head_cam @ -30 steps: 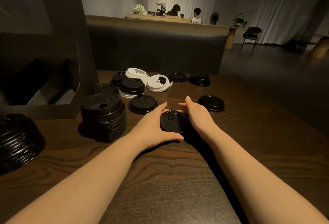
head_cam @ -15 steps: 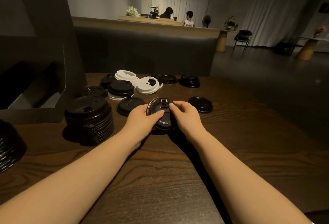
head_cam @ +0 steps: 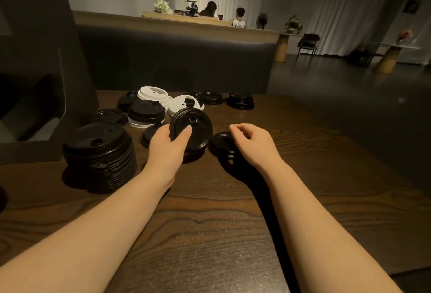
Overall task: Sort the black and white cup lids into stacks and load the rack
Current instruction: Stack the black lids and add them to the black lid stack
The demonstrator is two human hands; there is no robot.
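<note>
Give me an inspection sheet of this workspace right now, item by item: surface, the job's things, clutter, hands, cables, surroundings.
Surface: dark wooden table.
Job's things: tall black lid stack at left; loose black lids and white lids mixed at the far edge; dark rack at left.
Clutter: nothing seen.
Hands: left hand grips a tilted black lid; right hand loosely curled, holding nothing, above another flat black lid.
Cables: nothing seen.
Surroundings: dark bench back, two seated people at a distant counter, curtains.
</note>
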